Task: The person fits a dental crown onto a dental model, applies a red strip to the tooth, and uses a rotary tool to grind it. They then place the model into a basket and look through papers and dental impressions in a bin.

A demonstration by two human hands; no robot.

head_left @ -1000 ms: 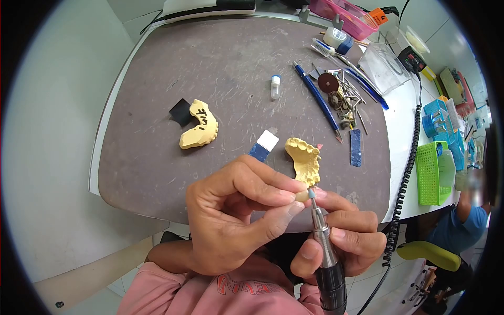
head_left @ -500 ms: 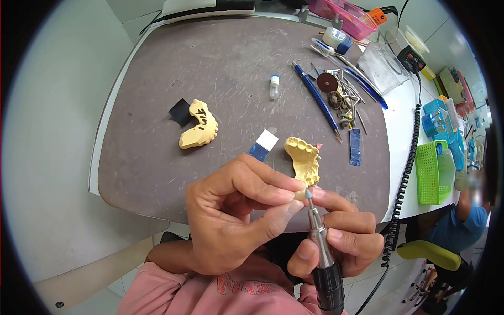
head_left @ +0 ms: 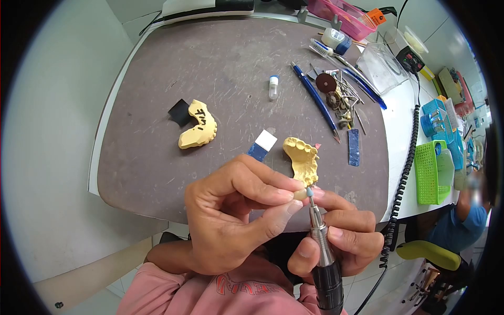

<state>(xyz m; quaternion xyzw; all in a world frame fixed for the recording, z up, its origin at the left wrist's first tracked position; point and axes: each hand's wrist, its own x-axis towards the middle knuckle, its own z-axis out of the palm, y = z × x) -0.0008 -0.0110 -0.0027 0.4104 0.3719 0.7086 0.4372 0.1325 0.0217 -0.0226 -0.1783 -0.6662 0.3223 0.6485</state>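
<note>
One head-worn camera looks forward and steeply down, close over the hands and the grey table (head_left: 157,173).

You get bright, even light with soft shadows, strong fisheye bending and black corners, and blur at the far right.

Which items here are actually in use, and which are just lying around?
In use: left hand pinching a small tooth piece; right hand holding the rotary tool against it.

Lying about: two yellow tooth casts, vial, blue pen, green basket.
</note>
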